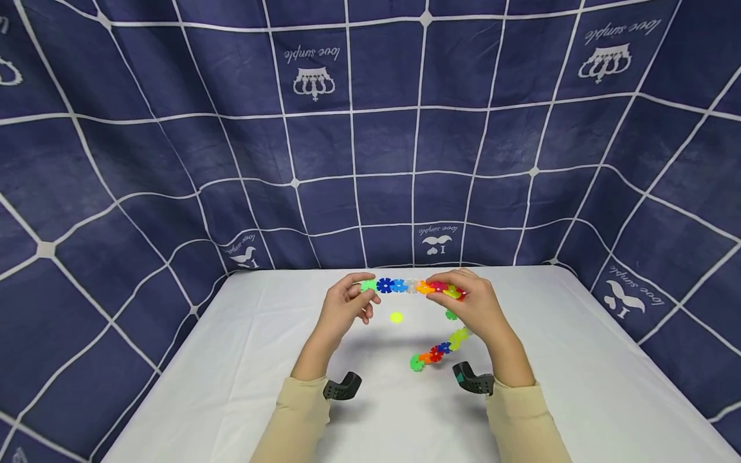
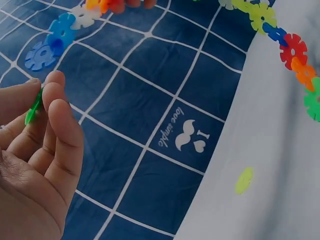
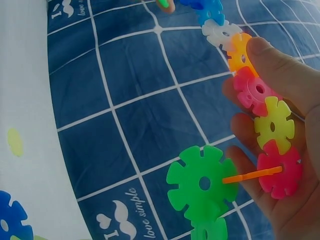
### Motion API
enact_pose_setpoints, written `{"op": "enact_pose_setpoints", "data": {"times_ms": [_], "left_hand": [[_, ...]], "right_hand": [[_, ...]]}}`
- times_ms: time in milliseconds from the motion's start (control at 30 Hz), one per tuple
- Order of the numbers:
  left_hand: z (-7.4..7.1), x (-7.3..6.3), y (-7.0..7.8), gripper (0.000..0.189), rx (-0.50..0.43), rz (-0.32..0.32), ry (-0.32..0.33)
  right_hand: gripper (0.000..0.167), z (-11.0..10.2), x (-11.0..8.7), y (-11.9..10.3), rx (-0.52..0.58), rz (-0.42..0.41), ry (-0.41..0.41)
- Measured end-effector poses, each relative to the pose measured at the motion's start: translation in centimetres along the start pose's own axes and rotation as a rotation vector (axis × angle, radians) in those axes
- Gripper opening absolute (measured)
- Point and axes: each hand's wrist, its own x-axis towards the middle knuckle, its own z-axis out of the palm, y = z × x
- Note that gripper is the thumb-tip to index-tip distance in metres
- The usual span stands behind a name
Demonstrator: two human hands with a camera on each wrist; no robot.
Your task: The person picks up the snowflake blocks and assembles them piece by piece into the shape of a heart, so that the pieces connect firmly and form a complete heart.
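Note:
My left hand [image 1: 340, 307] pinches a green notched plastic disc [image 2: 34, 107] between thumb and fingertips, seen edge-on in the left wrist view. Just beyond those fingertips is a dark blue disc [image 1: 384, 285], the free end of a chain of interlocked discs. Light blue [image 1: 398, 285], white [image 3: 221, 33] and orange discs follow it. My right hand [image 1: 477, 305] grips the chain, thumb on the orange disc [image 3: 240, 52], with pink, yellow [image 3: 274, 125] and red discs along the palm. From the red disc [image 3: 280, 170], an orange disc seen edge-on links to a larger-looking green disc [image 3: 202, 172].
The chain's other stretch hangs beneath my right hand, through lime [image 1: 458, 337], blue and red discs to a green end disc [image 1: 417, 363] low over the white table [image 1: 231, 360]. A loose yellow disc [image 1: 396, 317] lies between the hands. A dark blue checked curtain [image 1: 382, 141] surrounds the table.

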Motion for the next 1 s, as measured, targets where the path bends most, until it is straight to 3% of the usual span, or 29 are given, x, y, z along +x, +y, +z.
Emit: {"op": "enact_pose_setpoints", "data": {"times_ms": [267, 667, 800, 1000], "left_hand": [[-0.4, -0.6, 1.0, 0.034, -0.013, 0.046, -0.012], [-0.1, -0.8, 1.2, 0.033, -0.001, 0.031, -0.056], [0.0, -0.9, 1.2, 0.033, -0.007, 0.023, -0.066], [0.2, -1.1, 1.4, 0.034, -0.022, 0.019, -0.095]], "right_hand": [[0.027, -0.2, 0.0, -0.1, 0.001, 0.012, -0.005], [0.029, -0.3, 0.0, 0.1, 0.003, -0.029, -0.007], [0.030, -0.5, 0.0, 0.2, 0.010, -0.042, -0.036], [0.033, -0.9, 0.0, -0.6, -0.064, 0.026, -0.125]]}}
